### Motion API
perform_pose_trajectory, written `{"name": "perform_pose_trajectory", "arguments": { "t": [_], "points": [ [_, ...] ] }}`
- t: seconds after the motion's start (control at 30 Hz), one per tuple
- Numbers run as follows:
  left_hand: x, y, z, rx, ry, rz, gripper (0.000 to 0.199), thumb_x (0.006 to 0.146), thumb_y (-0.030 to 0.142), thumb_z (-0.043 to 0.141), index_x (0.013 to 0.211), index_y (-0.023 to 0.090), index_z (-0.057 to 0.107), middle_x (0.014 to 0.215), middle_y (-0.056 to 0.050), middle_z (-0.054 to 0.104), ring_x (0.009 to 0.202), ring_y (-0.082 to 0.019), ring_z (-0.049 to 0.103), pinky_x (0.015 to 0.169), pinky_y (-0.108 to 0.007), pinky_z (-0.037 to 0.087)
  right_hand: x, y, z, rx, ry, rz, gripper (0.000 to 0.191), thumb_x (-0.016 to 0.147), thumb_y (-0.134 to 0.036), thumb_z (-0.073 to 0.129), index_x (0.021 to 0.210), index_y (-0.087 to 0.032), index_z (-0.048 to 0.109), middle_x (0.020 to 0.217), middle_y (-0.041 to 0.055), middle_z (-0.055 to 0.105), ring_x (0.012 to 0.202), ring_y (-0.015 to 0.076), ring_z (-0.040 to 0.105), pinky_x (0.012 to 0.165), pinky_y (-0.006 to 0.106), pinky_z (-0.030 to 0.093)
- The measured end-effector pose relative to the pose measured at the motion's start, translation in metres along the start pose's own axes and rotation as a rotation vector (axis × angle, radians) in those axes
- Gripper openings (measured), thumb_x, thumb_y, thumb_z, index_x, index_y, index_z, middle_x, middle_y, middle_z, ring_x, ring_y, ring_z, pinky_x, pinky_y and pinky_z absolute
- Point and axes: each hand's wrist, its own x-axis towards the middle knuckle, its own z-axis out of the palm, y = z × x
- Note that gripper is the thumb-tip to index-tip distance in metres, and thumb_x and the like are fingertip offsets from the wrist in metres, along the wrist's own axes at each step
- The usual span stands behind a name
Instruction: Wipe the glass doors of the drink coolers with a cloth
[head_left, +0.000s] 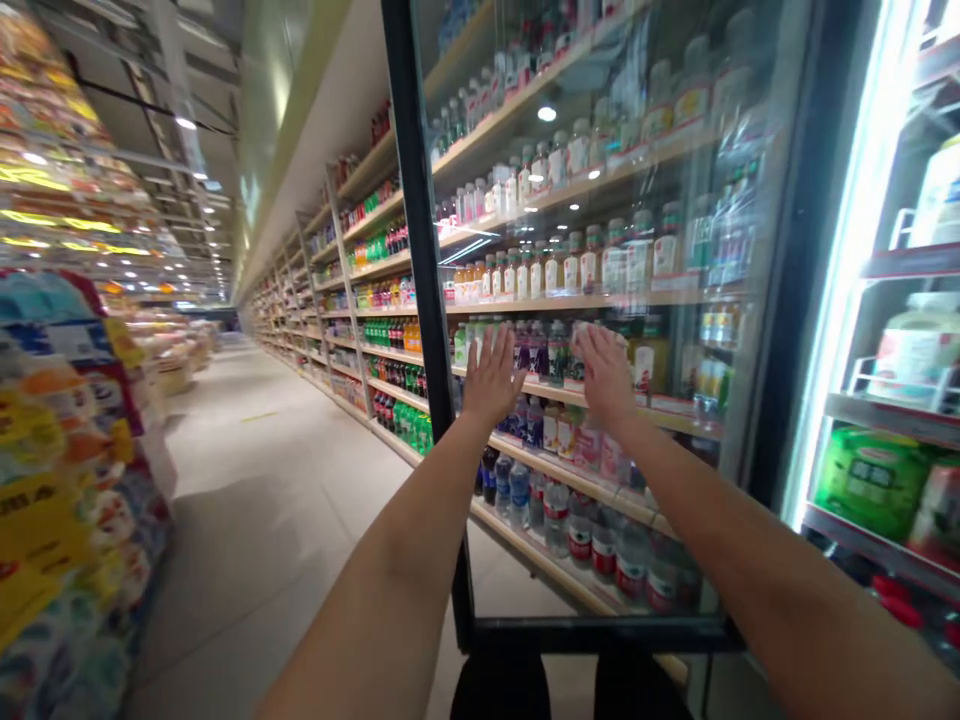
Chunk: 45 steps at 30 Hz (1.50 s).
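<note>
Left hand [487, 375] raised, fingers spread apart and palm turned to the glass door [547, 280], I seem to have nothing gripped on that side. Right hand [602, 370] is up as well, fingers bunched and blurred against the glass; I cannot tell whether something thin sits under them. Both look to be at the glass, though the actual contact is hard to confirm.

I judge the door heavy but easy on its hinges, with a stiff, smooth pane, slippery under bare palms and breakable if struck. For a sure hold I would favour its black frame [424, 200] over the bare glass.

It stands ajar straight ahead of me, the pane just in front of both hands: left hand nearer the door's left edge, right hand nearer its middle. Behind the door, seen through it, run wooden shelves of bottled drinks, with red-labelled water bottles [604, 550] low down. To the door's right is a cooler's bright light strip [847, 250], with a green pack [862, 475] beyond it; to its left, the pale aisle floor [285, 520].
</note>
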Motion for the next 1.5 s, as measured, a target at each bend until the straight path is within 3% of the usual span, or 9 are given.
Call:
{"name": "perform_pose_trajectory", "arguments": {
  "t": [0.23, 0.43, 0.63, 0.77, 0.83, 1.0, 1.17, 1.37, 1.5],
  "points": [
    [0.0, 0.0, 0.007, 0.043, 0.014, -0.01, 0.07, 0.109, 0.036, 0.05, 0.166, 0.003, 0.026, 0.173, -0.019, 0.02, 0.163, -0.033, 0.001, 0.134, -0.059, 0.008, -0.064, -0.01, 0.0, 0.063, -0.116, -0.315, 0.072, 0.086, 0.002, 0.048, 0.146, -0.034, 0.063, 0.153, -0.0045, 0.059, 0.147, 0.0169, 0.05, 0.125, 0.038, 0.04],
    [-0.001, 0.002, 0.002, 0.046, -0.003, -0.016, 0.07, 0.109, 0.036, 0.05, 0.167, 0.005, 0.026, 0.173, -0.019, 0.02, 0.163, -0.033, 0.002, 0.134, -0.059, 0.009, -0.04, -0.006, 0.009, 0.006, 0.053, 0.012, 0.077, 0.097, -0.004, 0.042, 0.17, -0.021, 0.027, 0.167, 0.0185, 0.036, 0.158, 0.0361, 0.031, 0.122, 0.069, 0.033],
    [0.0, 0.002, 0.004, 0.007, -0.046, -0.035, 0.073, 0.108, 0.035, 0.052, 0.167, 0.005, 0.024, 0.174, -0.019, 0.017, 0.162, -0.033, -0.001, 0.134, -0.059, 0.005, -0.019, -0.035, 0.017, 0.085, -0.135, -0.198, 0.072, 0.088, -0.001, 0.051, 0.153, -0.033, 0.057, 0.157, 0.0012, 0.056, 0.15, 0.0212, 0.047, 0.126, 0.044, 0.037],
    [0.0, 0.002, 0.004, -0.003, -0.053, -0.034, 0.072, 0.109, 0.037, 0.051, 0.167, 0.005, 0.024, 0.174, -0.018, 0.015, 0.162, -0.032, -0.004, 0.134, -0.058, 0.003, 0.003, -0.009, 0.0, 0.003, 0.015, 0.1, 0.068, 0.098, -0.005, 0.04, 0.165, -0.016, 0.039, 0.169, 0.0155, 0.034, 0.16, 0.034, 0.026, 0.126, 0.064, 0.03],
    [-0.001, 0.004, 0.003, -0.002, -0.041, -0.036, 0.07, 0.11, 0.037, 0.049, 0.167, 0.005, 0.024, 0.174, -0.018, 0.016, 0.162, -0.032, -0.003, 0.134, -0.058, 0.003, 0.002, -0.004, -0.005, -0.027, 0.017, 0.122, 0.066, 0.1, -0.006, 0.037, 0.166, -0.013, 0.037, 0.17, 0.0186, 0.031, 0.16, 0.0362, 0.023, 0.124, 0.066, 0.03],
    [-0.001, 0.007, 0.004, -0.025, -0.005, -0.062, 0.066, 0.11, 0.037, 0.045, 0.166, 0.006, 0.028, 0.174, -0.016, 0.019, 0.163, -0.03, 0.001, 0.135, -0.057, 0.006, 0.002, -0.009, -0.008, 0.04, -0.237, -0.282, 0.065, 0.092, -0.006, 0.056, 0.153, -0.03, 0.057, 0.158, 0.0036, 0.054, 0.151, 0.0224, 0.044, 0.128, 0.045, 0.034],
    [0.0, 0.008, 0.01, -0.027, 0.022, -0.096, 0.065, 0.108, 0.032, 0.046, 0.167, 0.008, 0.029, 0.174, -0.015, 0.019, 0.163, -0.03, 0.002, 0.135, -0.059, 0.006, 0.028, -0.001, -0.006, -0.009, 0.067, 0.074, 0.061, 0.101, -0.009, 0.04, 0.161, -0.014, 0.045, 0.167, 0.0168, 0.038, 0.159, 0.0343, 0.028, 0.125, 0.065, 0.029],
    [0.0, 0.006, 0.016, -0.026, 0.031, -0.111, 0.065, 0.108, 0.034, 0.049, 0.165, 0.008, 0.033, 0.173, -0.013, 0.022, 0.163, -0.028, 0.005, 0.136, -0.053, 0.003, 0.014, -0.011, 0.004, 0.065, -0.163, -0.265, 0.068, 0.091, -0.002, 0.05, 0.153, -0.029, 0.058, 0.16, 0.0026, 0.052, 0.154, 0.0224, 0.04, 0.129, 0.045, 0.032],
    [0.001, 0.005, 0.019, -0.066, 0.045, -0.114, 0.067, 0.107, 0.033, 0.048, 0.166, 0.009, 0.031, 0.173, -0.014, 0.023, 0.163, -0.028, 0.002, 0.135, -0.055, 0.003, 0.023, -0.007, -0.001, 0.03, 0.022, 0.038, 0.063, 0.101, -0.008, 0.038, 0.161, -0.023, 0.047, 0.166, 0.008, 0.042, 0.158, 0.0277, 0.032, 0.128, 0.056, 0.03]
  ]
}}
